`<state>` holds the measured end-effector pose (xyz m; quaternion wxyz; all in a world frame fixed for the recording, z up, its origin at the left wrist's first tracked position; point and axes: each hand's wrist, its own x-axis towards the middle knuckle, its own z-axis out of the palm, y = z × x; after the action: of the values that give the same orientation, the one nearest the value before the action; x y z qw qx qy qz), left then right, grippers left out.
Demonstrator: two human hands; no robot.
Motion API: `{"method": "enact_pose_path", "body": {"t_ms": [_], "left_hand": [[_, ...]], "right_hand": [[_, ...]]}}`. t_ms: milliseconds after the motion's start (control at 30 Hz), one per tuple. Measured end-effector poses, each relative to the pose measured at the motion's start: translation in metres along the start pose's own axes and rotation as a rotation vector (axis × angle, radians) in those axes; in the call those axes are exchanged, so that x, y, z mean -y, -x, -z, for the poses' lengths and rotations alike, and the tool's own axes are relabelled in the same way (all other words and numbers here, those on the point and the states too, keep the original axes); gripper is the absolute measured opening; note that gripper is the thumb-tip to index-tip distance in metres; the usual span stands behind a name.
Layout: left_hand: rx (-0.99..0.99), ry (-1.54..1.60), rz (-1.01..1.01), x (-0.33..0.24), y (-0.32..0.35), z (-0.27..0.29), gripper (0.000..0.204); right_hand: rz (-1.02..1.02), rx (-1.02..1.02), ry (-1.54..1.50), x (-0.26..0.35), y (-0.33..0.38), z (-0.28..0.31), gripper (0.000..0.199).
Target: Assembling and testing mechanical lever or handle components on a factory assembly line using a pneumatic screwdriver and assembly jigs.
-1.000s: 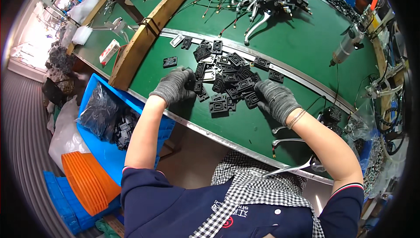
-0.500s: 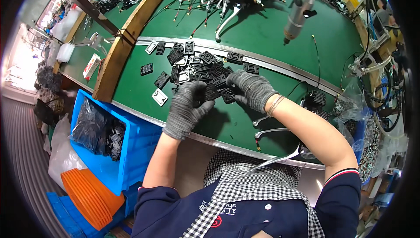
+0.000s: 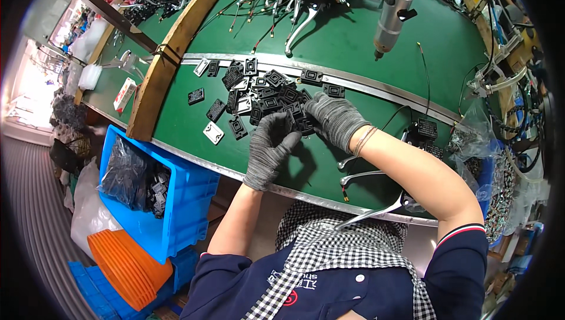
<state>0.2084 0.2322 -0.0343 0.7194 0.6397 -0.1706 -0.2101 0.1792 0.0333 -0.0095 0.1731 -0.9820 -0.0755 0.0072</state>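
The heap of small dark plates lay on the green bench, just beyond both gloved hands, at about 12 o'clock from the wearer. Over the last second the left hand had swung toward 3 o'clock, closing on the right, and a dark plate now lay in plain sight at the heap's 7 o'clock edge. Near it, toward 8 and 9 o'clock, lay a silver plate and another dark plate, neither there a second earlier; this suggested that pieces were being parted from the heap by hand, with most still bunched together. The left thumb and fingers were bent with a moderate gap, a dark plate at their tips, though whether it was pinched could not be told. The right hand curled at the heap's 4 o'clock side, its fingertips too hidden to show any hold. At 8 o'clock, below the bench edge, a blue crate contained a black plastic bag and loose small dark pieces. Beside it, further toward 7 o'clock, stood an orange ribbed container, its contents not visible.
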Motion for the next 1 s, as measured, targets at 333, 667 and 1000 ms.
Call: {"method": "enact_pose_path", "body": {"t_ms": [333,667,1000], "left_hand": [[0.097,0.03,0.153,-0.013,-0.008,-0.005,0.035],[0.102,-0.057,0.19,-0.003,-0.015,-0.006,0.034],[0.119,-0.372,-0.376,-0.049,-0.005,-0.073,0.05]], "right_hand": [[-0.025,-0.015,0.045,0.02,0.008,0.004,0.022],[-0.029,0.121,-0.147,-0.006,0.005,0.016,0.015],[-0.365,-0.217,-0.828,-0.007,0.083,0.097,0.016]]}}
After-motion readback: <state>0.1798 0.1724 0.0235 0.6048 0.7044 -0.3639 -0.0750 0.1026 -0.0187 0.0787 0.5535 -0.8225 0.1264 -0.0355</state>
